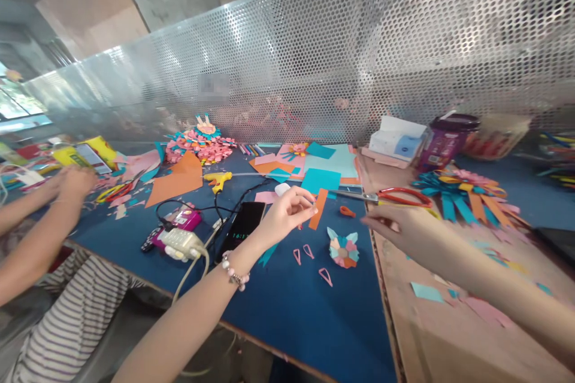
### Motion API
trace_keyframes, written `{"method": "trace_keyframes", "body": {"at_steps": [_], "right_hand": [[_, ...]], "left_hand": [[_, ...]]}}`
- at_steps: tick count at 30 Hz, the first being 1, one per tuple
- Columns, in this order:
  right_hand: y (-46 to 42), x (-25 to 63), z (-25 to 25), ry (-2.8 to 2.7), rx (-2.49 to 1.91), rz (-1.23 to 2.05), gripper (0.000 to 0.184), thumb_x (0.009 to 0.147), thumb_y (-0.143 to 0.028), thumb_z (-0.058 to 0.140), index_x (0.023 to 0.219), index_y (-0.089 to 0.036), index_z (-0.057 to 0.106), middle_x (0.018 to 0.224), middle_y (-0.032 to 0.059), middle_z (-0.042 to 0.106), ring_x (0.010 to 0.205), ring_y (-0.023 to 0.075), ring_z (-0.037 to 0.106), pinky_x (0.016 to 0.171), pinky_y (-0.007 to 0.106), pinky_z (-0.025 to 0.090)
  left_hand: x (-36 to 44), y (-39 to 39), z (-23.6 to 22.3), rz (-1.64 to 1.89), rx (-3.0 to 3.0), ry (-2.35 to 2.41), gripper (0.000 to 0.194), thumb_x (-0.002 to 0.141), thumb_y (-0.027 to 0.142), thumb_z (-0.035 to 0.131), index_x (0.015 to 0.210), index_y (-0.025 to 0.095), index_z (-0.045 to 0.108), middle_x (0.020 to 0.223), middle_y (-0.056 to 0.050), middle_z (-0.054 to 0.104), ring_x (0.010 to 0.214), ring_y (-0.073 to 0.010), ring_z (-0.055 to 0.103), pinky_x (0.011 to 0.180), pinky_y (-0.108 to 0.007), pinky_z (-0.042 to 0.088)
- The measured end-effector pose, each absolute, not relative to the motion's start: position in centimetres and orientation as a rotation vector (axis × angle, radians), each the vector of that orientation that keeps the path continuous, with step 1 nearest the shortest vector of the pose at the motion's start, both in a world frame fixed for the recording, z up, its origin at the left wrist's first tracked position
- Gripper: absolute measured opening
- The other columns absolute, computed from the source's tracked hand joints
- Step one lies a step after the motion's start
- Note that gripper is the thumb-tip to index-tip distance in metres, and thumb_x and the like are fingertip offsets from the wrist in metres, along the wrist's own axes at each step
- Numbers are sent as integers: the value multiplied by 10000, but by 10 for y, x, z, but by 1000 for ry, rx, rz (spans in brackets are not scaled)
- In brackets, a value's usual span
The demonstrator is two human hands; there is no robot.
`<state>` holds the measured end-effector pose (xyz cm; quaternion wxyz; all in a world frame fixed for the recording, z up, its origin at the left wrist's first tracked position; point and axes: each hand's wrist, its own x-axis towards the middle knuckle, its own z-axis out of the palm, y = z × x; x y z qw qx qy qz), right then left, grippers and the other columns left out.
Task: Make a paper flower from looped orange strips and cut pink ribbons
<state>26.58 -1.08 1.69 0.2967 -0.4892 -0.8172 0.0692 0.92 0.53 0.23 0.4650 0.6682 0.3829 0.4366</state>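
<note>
My left hand (291,214) is above the blue table, thumb and fingertips pinched together; what sits between them is too small to make out. Just past it lies an orange paper strip (318,209). My right hand (395,224) reaches in from the right, fingers stretched out and holding nothing I can see. Behind it are red-handled scissors (404,196), blades toward the left. Between my hands lie an orange paper loop (347,211) and a multicoloured paper flower cup (344,248). Several pink paper loops (325,276) lie nearer to me.
A phone (245,227), a power strip (182,243) with cables and a yellow glue gun (218,180) are left of centre. A co-worker's hands (76,182) are farther left. Paper flowers (467,191) and a purple cup (447,142) stand right. A perforated metal screen (287,72) runs behind.
</note>
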Motion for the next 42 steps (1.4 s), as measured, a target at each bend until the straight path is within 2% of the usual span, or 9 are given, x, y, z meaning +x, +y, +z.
{"method": "trace_keyframes", "body": {"at_steps": [3,7,16,23,29,32,37,42], "right_hand": [[-17,243,23,-2036,-1329,508,294,861,-471,530,818,-237,702,736,8,704,606,156,607,545,260,456],[-24,227,18,-1847,-1214,885,258,842,-424,573,840,-210,717,805,25,735,628,160,649,562,262,513],[-31,222,12,-1614,-1156,1049,258,820,-439,603,784,-188,651,733,15,686,561,127,612,523,239,498],[-39,218,7,-1646,-1049,873,206,837,-391,605,850,-192,659,742,25,693,631,142,625,576,254,519],[-43,218,1,-1847,-912,465,84,880,-246,557,885,-219,637,841,35,697,749,155,651,639,274,530],[-44,217,1,-1872,-824,285,97,880,-190,539,879,-226,630,853,38,691,781,160,656,696,300,542],[-45,214,0,-1853,-835,212,101,878,-168,550,911,-212,634,882,51,657,786,157,644,644,280,537],[-45,213,-2,-1860,-798,132,100,858,-122,579,913,-191,626,872,50,649,846,157,626,708,277,530]], "left_hand": [[12,0,2,1016,1761,953,174,804,337,643,860,173,631,824,-20,617,657,-103,537,567,-213,411],[15,-5,0,912,1827,1007,161,801,320,639,863,180,687,852,-37,659,691,-129,560,621,-241,425],[15,-10,2,797,1856,850,180,824,262,614,958,185,706,851,-42,671,708,-133,583,637,-234,446],[14,-9,3,836,1815,802,162,767,301,701,869,175,713,846,-48,676,760,-158,613,694,-265,483],[15,-9,3,931,1720,689,113,749,293,721,774,184,706,872,-53,666,840,-176,627,769,-307,515],[17,-9,0,995,1634,672,125,736,295,731,768,179,698,913,-60,662,837,-175,631,731,-314,540],[19,-10,-2,1012,1515,680,165,719,297,743,774,156,678,1039,-87,676,858,-190,660,770,-379,571],[19,-13,0,1013,1459,689,141,732,259,731,793,148,668,975,-75,688,852,-192,672,777,-391,585]]}}
